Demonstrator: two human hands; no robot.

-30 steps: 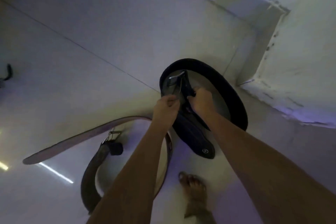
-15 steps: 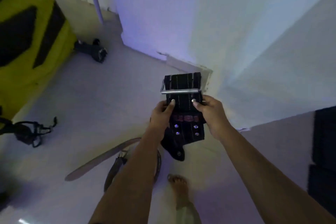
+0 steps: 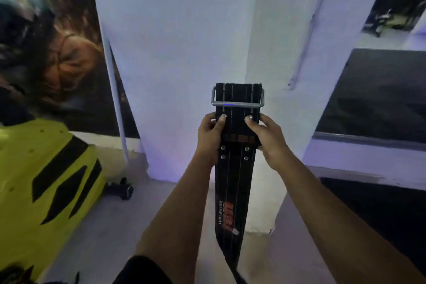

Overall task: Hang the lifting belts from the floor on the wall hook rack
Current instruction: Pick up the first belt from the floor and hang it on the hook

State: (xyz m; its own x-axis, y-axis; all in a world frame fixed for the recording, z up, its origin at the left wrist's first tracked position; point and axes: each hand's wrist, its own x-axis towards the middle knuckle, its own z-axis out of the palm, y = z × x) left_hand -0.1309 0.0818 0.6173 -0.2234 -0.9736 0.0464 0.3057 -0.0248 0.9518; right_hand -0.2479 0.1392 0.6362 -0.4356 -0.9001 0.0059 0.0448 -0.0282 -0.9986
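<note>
The person holds a black belt [image 3: 237,122] up in front of a pale wall pillar [image 3: 189,53]; both hands grip it just below its metal buckle [image 3: 237,103]. The left hand [image 3: 211,137] is curled round the belt's left edge, with the thumb pressed flat on the front face; the right hand [image 3: 265,138] is curled round the right edge in the same way, thumb on the front; the two thumbs point toward each other with a strip of belt between them. The buckle is a grey wire frame that crosses the belt near its top end; a short stub of belt stands above it. Below the hands the belt shows four silver rivets [image 3: 234,152]; lower still it carries a red and white logo [image 3: 227,214]; its tail hangs down between the forearms and narrows out of sight at the bottom edge. The belt hangs roughly upright, clear of the floor [image 3: 103,233] and apart from the pillar behind it. To the left stands a yellow panel [image 3: 30,168] with black stripes; a large dark poster [image 3: 53,53] covers the wall above it, blurred. A small dark object [image 3: 123,188] lies on the floor at the foot of the pillar; what it is cannot be told. To the right a dark slab [image 3: 378,97] leans or lies against the wall.
</note>
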